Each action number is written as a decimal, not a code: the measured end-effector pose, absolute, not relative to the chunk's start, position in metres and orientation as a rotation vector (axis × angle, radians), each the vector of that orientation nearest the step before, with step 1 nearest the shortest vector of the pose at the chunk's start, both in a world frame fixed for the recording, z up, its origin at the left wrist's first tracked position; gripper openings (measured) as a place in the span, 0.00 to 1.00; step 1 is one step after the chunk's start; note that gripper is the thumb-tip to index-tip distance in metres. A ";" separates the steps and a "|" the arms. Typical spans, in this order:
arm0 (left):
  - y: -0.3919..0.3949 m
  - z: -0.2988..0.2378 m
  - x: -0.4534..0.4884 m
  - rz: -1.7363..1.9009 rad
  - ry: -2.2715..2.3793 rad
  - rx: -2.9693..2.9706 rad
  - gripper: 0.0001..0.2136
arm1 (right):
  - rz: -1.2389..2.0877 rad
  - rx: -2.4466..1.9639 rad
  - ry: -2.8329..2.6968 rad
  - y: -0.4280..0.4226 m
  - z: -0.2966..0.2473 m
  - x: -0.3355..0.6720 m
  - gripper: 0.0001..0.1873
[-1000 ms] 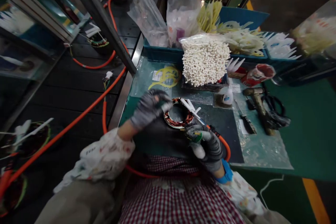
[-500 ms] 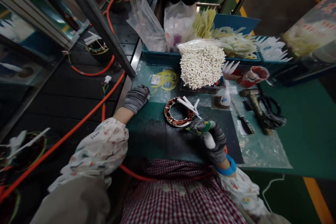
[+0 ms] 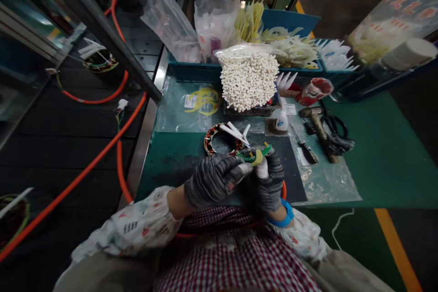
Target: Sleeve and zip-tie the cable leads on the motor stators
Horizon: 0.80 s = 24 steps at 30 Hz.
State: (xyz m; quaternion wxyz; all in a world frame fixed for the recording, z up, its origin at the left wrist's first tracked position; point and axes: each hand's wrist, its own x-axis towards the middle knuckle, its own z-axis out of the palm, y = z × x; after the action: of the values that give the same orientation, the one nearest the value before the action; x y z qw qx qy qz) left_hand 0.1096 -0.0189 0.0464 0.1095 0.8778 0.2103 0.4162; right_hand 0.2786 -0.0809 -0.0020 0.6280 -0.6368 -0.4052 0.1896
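My two grey-gloved hands meet just in front of me over the dark mat (image 3: 294, 178). My right hand (image 3: 270, 180) is closed round a small green and yellow tool (image 3: 255, 155). My left hand (image 3: 215, 180) is curled with its fingertips pinched at the same tool. Just beyond them lies a ring-shaped stator with copper windings (image 3: 219, 139), with white paper strips (image 3: 236, 132) sticking out of it to the right.
A bag of white sticks (image 3: 248, 80), blue bins of white and yellow strips (image 3: 297, 52), a small glue bottle (image 3: 281, 121), a hammer (image 3: 320, 130) and scissors (image 3: 337, 130) lie at the back and right. An orange hose (image 3: 102, 146) runs along the dark conveyor on the left.
My left hand came back from the left edge of the table to the tool in my right hand. The view shifted so that everything sits a little further left.
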 end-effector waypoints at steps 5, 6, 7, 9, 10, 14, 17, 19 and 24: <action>-0.007 0.042 0.113 1.443 0.622 2.195 0.03 | 0.449 -1.483 -0.912 -0.081 -0.003 0.281 0.21; -0.007 0.042 0.115 1.460 0.658 2.093 0.02 | 0.441 -1.488 -0.913 -0.081 -0.003 0.281 0.21; -0.007 0.042 0.116 1.462 0.704 2.028 0.03 | 0.440 -1.486 -0.918 -0.081 -0.002 0.282 0.21; -0.008 0.040 0.119 1.429 0.786 2.000 0.05 | 0.475 -1.445 -0.939 -0.079 0.001 0.283 0.20; -0.009 0.039 0.119 1.399 0.810 2.024 0.06 | 0.504 -1.410 -0.953 -0.079 0.002 0.283 0.19; -0.013 0.036 0.118 1.271 0.871 2.236 0.09 | 0.561 -1.247 -1.006 -0.081 -0.001 0.286 0.08; -0.017 0.038 0.111 1.226 0.885 2.428 0.10 | 0.583 -1.102 -1.054 -0.085 -0.005 0.290 0.12; -0.013 0.042 0.101 1.170 0.810 2.459 0.09 | 0.620 -1.042 -1.086 -0.086 -0.007 0.291 0.12; 0.048 0.055 0.074 0.977 0.875 2.220 0.13 | 0.715 -0.966 -1.193 -0.083 -0.001 0.288 0.11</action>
State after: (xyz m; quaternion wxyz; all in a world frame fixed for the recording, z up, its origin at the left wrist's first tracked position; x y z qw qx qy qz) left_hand 0.0743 0.0477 0.0546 0.2779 0.8269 0.3261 0.3642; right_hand 0.2881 -0.0830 -0.0011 0.6623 -0.4275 -0.5279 0.3161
